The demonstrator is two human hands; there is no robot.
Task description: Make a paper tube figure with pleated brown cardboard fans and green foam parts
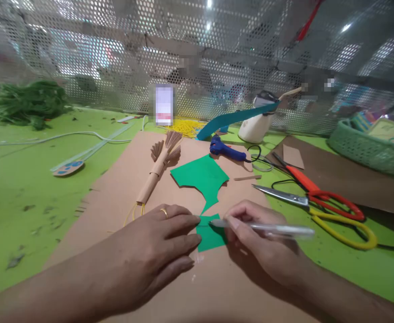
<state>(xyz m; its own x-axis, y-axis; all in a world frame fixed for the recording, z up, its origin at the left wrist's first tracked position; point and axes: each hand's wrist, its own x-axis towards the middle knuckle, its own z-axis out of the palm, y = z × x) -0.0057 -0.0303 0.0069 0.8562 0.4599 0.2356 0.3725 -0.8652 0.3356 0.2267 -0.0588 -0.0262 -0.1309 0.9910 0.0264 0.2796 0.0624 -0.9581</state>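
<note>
A small green paper piece [210, 242] lies on a brown cardboard sheet [116, 179]. My left hand [163, 242] is flat, a ring on one finger, its fingertips resting on the left edge of that piece. In my right hand [253, 233] is a pen [280, 229], held in a writing grip with its tip at the green paper. Just beyond lies a larger green paper cutout [203, 175] with curved cut edges. A rolled brown paper figure [153, 179] with fringed paper ends and yellow strings lies above my left hand.
Orange-and-yellow-handled scissors [304, 200] lie at right, beside a blue glue gun [228, 150]. A white container [255, 128] with a teal strip stands behind. Around them are a green basket [368, 150], a lit phone [163, 105] and green strands [22, 105]; perforated metal [116, 58] lines the back.
</note>
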